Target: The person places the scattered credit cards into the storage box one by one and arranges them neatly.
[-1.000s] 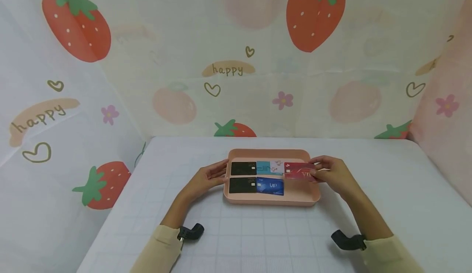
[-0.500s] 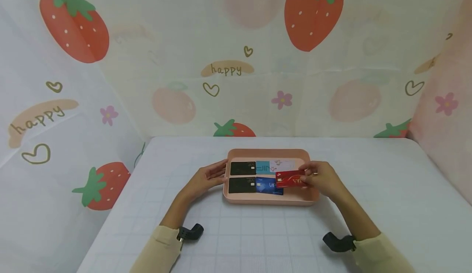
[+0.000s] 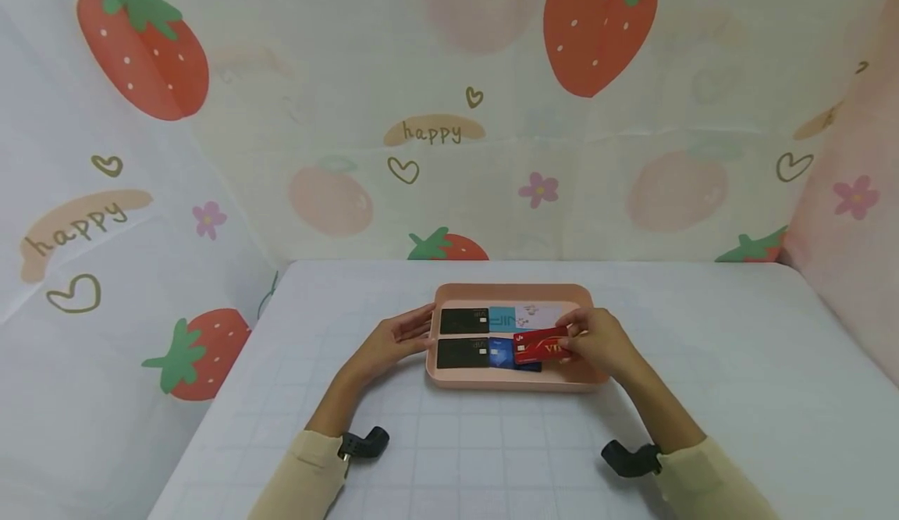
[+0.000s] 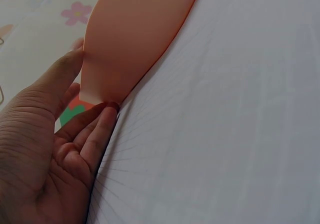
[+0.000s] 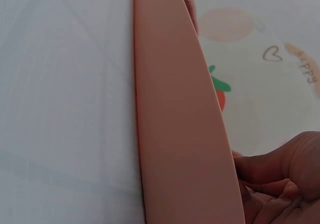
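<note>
My right hand (image 3: 597, 340) pinches a red VIP card (image 3: 539, 346) by its right end. It overlaps the right part of a blue card (image 3: 500, 353) in the front row of the pink tray (image 3: 516, 386). My left hand (image 3: 386, 344) holds the tray's left edge; in the left wrist view its thumb meets the rim and its fingertips touch the outer wall (image 4: 135, 34) near the tabletop. In the right wrist view the tray's wall (image 5: 180, 109) hides the card, and part of my right hand (image 5: 280, 179) shows behind the rim.
Two black cards, one at the back (image 3: 463, 321) and one in front (image 3: 461, 354), lie in the tray's left part. A teal and white card (image 3: 502, 318) is behind the red one. White grid-patterned cloth (image 3: 477, 450) covers the table; a strawberry-print curtain hangs behind.
My right hand has carried the red card left and toward the front, from beside the teal and white card to over the blue card. My left hand stays at the tray's edge.
</note>
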Action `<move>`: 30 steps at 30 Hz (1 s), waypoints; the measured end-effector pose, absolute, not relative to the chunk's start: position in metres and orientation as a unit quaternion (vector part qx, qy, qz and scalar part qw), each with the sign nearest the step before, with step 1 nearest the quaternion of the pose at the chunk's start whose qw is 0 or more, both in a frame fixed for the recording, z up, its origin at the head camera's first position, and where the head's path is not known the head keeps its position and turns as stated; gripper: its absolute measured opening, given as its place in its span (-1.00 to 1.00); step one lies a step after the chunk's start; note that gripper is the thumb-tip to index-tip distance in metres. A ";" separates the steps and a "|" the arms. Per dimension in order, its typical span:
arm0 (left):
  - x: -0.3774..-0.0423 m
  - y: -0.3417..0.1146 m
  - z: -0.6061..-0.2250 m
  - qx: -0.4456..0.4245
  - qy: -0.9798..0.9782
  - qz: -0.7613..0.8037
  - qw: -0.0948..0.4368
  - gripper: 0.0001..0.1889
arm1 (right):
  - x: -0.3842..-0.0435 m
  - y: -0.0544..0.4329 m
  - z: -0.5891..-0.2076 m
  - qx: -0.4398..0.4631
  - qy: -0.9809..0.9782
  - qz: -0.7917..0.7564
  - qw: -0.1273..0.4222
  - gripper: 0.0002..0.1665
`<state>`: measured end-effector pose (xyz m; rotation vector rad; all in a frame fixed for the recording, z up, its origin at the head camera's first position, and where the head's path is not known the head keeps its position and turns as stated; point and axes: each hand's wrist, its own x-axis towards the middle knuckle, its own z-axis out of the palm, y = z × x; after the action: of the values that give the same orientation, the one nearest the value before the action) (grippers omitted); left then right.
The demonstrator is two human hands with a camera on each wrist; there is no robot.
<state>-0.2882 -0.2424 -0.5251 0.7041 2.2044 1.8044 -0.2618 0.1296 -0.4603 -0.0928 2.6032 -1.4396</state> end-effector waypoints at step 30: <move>-0.288 -0.242 -0.525 0.231 0.758 0.601 0.103 -0.28 | -0.263 0.133 -0.462 -0.031 0.908 -0.410 0.072 -0.71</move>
<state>-0.2884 -0.2422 -0.5252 0.6811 2.2374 1.7729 -0.2633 0.1332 -0.4620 -0.0922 2.7296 -1.2332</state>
